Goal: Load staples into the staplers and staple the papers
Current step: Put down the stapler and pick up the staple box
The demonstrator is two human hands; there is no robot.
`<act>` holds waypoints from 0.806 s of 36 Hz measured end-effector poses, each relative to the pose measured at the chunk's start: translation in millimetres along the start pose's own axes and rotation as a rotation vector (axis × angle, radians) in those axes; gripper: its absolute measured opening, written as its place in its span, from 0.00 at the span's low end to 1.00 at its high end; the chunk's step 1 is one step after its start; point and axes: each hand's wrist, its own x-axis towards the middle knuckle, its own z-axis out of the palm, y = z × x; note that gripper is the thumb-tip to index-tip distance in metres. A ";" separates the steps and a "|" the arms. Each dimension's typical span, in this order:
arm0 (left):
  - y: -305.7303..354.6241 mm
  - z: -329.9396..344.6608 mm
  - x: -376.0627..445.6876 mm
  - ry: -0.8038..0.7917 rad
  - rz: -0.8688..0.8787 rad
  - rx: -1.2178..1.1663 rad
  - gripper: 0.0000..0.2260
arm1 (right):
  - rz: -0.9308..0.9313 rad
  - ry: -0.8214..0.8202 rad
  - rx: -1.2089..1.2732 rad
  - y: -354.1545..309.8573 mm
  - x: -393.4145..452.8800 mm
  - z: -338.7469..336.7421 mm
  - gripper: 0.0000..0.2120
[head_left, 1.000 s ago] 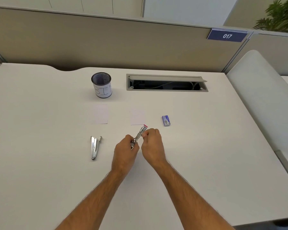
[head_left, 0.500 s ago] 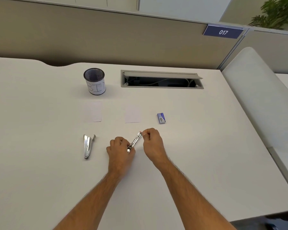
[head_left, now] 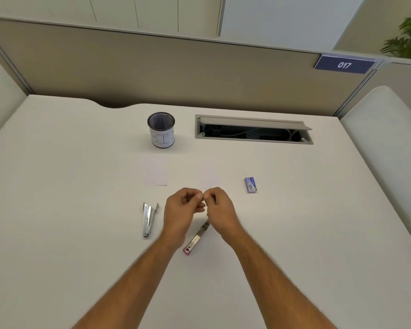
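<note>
Pink-tipped stapler now down on tabletop between the forearms, no longer held as half a second ago. Left hand and right hand raised above it, fingertips pinched together on something too small to identify, probably staples. Second stapler untouched at left, staple box at right, papers beyond: loading likely next.

Both hands, the left hand and right hand, are meeting fingertip to fingertip above the white counter, pinching something too small to identify. A pink-tipped metal stapler is lying beneath them; an open silver stapler is lying just left.
</note>
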 end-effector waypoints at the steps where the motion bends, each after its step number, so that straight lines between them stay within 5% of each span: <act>1: 1.9 -3.0 1.6 0.005 -0.008 -0.028 0.03 | -0.002 -0.005 0.016 -2.4 1.0 1.8 0.06; 7: 14.7 -21.0 17.3 -0.014 -0.043 -0.084 0.02 | -0.138 -0.028 0.105 -17.0 7.1 1.8 0.07; 16: 40.5 -47.7 43.2 -0.069 -0.056 -0.104 0.04 | -0.319 -0.077 -0.116 -41.8 36.6 12.4 0.07; 23: 60.9 -64.2 67.5 0.019 -0.048 -0.169 0.11 | -0.403 -0.077 -0.223 -61.2 65.9 32.0 0.05; 29: 78.0 -80.4 91.7 0.135 -0.058 -0.101 0.05 | -0.452 0.014 -0.264 -94.6 108.5 50.5 0.06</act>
